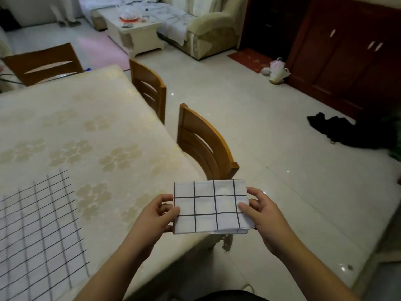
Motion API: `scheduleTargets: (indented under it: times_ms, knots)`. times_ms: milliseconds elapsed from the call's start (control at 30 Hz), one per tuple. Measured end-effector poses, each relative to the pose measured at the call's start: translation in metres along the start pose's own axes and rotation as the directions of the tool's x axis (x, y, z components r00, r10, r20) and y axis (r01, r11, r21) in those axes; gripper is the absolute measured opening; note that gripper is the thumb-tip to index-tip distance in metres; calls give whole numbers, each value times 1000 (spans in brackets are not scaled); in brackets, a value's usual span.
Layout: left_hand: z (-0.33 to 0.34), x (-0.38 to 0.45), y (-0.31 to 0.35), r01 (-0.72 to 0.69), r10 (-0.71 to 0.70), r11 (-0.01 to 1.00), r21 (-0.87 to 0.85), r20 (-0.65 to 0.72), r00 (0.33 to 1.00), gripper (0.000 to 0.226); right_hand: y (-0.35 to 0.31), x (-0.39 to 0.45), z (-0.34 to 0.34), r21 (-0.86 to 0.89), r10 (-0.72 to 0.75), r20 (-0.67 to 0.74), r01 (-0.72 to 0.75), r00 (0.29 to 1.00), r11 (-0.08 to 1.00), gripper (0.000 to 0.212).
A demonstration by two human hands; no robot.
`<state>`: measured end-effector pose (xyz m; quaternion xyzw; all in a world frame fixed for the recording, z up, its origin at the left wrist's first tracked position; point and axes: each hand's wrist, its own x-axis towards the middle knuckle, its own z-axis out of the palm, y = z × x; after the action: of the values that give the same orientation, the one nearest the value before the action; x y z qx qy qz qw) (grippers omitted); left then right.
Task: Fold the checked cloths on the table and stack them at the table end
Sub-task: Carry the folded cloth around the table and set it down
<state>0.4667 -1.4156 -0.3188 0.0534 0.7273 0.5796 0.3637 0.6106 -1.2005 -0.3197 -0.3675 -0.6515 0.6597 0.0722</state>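
Folded checked cloth [211,206] is what I see low in the middle of the frame, held flat in the air over the near corner of the table [91,131]. My left hand [157,216] pinches its left edge, thumb on top and fingers below, and my right hand [263,210] pinches its right edge in the same way. At the lower left of the frame a second checked cloth [41,233] lies spread open on the flowered tablecloth. Further, at the right side of the table, two wooden chairs [206,144] stand on the pale tiled floor [260,109]. In the upper part I see a sofa [208,25] and a white low table [134,33].
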Motion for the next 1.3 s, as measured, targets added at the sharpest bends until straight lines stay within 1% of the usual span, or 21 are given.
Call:
scheduleTargets:
  times_ms: [100, 200, 367, 467, 533, 567, 600, 633, 667, 700, 733, 767, 833, 900, 933, 1000, 1100, 1300]
  knots:
    - [48, 6, 16, 22, -19, 999, -35, 91, 996, 27, -6, -2, -53, 22, -19, -59, 20, 998, 1000, 29]
    - [101, 14, 32, 25, -17, 999, -43, 161, 987, 29, -10, -4, -108, 66, -24, -80, 29, 997, 997, 31]
    - [178, 33, 59, 3, 0, 1000, -17, 187, 982, 39, -9, 6, -189, 108, -26, -111, 38, 993, 993, 33]
    - [211, 42, 73, -9, 7, 1000, 10, 201, 980, 41, -8, 14, -221, 93, -20, -155, 35, 988, 995, 34]
    - [226, 47, 80, -13, 10, 1000, 17, 202, 979, 41, -9, 21, -237, 111, -13, -153, 30, 988, 993, 35]
    - [232, 50, 84, -22, 17, 1000, 19, 203, 979, 41, -11, 24, -243, 124, -12, -144, 30, 990, 992, 37]
    - [235, 53, 87, -34, 28, 999, 28, 202, 979, 42, -13, 30, -246, 133, -15, -130, 33, 991, 991, 47]
    - [237, 56, 90, -47, 38, 998, 41, 200, 979, 43, -13, 37, -249, 135, -12, -124, 29, 992, 990, 62]
    - [238, 60, 93, -60, 49, 997, 51, 197, 979, 44, -13, 44, -250, 130, -9, -116, 24, 993, 991, 70]
    - [238, 65, 95, -71, 60, 996, 54, 193, 979, 44, -13, 52, -251, 131, -13, -115, 28, 993, 991, 65]
    - [238, 70, 99, -81, 71, 995, 50, 188, 980, 44, -15, 60, -249, 133, -14, -117, 30, 993, 991, 55]
    - [237, 75, 102, -89, 80, 995, 40, 181, 980, 44, -19, 68, -247, 143, -8, -118, 25, 993, 989, 51]
    - [233, 89, 109, -96, 93, 995, 6, 167, 982, 44, -26, 86, -243, 163, -8, -111, 26, 994, 986, 57]
    - [230, 105, 116, -93, 94, 996, -17, 156, 983, 45, -38, 102, -239, 149, -28, -96, 42, 995, 988, 54]
    - [228, 114, 119, -92, 95, 995, -23, 150, 984, 46, -45, 111, -237, 138, -35, -86, 47, 996, 989, 49]
    - [225, 131, 124, -97, 102, 994, -40, 140, 985, 46, -56, 132, -237, 108, -54, -72, 62, 996, 992, 31]
    - [224, 156, 131, -98, 109, 991, -91, 118, 987, 45, -72, 160, -239, 75, -75, -56, 79, 996, 994, 31]
    - [245, 204, 153, -123, 134, 985, -123, 77, 988, 44, -93, 203, -251, 116, -71, -93, 82, 993, 990, 32]
